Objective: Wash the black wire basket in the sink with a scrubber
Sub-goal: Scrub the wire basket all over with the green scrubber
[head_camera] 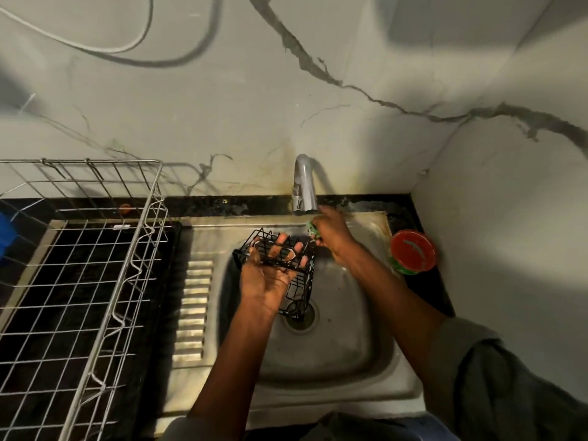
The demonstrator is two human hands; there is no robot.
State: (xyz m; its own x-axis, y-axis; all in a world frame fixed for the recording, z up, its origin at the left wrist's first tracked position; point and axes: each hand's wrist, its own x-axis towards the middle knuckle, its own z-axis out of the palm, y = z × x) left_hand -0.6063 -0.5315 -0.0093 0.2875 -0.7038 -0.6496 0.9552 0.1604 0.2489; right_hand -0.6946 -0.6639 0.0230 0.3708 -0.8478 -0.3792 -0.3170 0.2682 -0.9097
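The left hand (270, 272) gripped the light, stiff, likely slippery black wire basket (280, 265) by its frame, while the right hand (331, 237) clutched a green scrubber (312, 229).

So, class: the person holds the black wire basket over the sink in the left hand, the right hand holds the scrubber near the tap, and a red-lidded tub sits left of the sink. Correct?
One slip. The head view shows the red-lidded tub right of the sink, in the corner. The rest stands: left hand holds the black wire basket, right hand holds the scrubber near the tap.
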